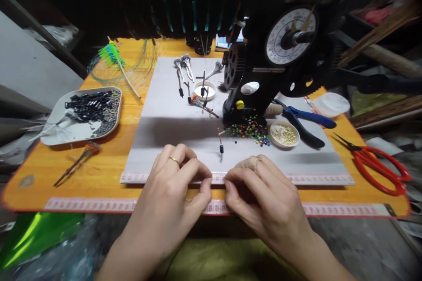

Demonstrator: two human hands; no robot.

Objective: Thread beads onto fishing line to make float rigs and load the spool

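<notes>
My left hand, with a ring on one finger, pinches thumb against forefinger at the front edge of the white board. Opposite it, my right hand makes the same pinch a short gap away, and tan tape wraps one of its fingers. Whatever runs between the fingertips is too thin to make out. Both pinches are over a pink-numbered measuring tape along the board's edge. Just beyond lies a small black piece with wire ends. Colored bead-headed pins are heaped behind my right hand.
A white tray of black and grey parts stands left. Right are a dish of gold bits, blue-black pliers and red-handled scissors. A dark machine with a dial overhangs the back. A second tape follows the table edge.
</notes>
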